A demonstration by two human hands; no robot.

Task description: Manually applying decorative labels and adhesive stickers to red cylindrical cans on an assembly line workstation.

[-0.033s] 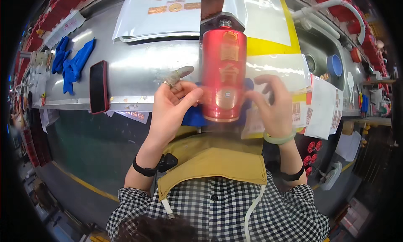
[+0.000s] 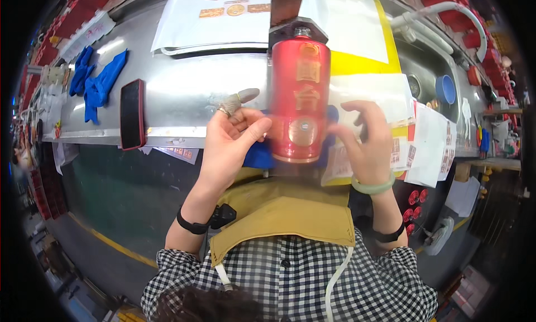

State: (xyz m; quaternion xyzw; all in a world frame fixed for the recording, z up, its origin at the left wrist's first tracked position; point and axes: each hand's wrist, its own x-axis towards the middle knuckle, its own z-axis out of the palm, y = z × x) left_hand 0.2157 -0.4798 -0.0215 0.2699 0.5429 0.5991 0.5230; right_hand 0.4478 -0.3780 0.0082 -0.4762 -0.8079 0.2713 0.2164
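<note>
Our red bottle [image 2: 301,101] lies between our hands, its neck pointing away from us. We judge it stiff, weighty if full, and glossy enough to slip; its straight sides look best to hold, clear of the gold labels [image 2: 307,72]. Left of it, our left hand [image 2: 229,140] curls, thumb near the bottle; we cannot tell whether it pinches anything. Right of it, our blurred right hand [image 2: 368,140] spreads thumb from fingers. Our steel table [image 2: 170,85] bears a phone [image 2: 132,114] left of the bottle; a sink [image 2: 431,65] lies right.
</note>
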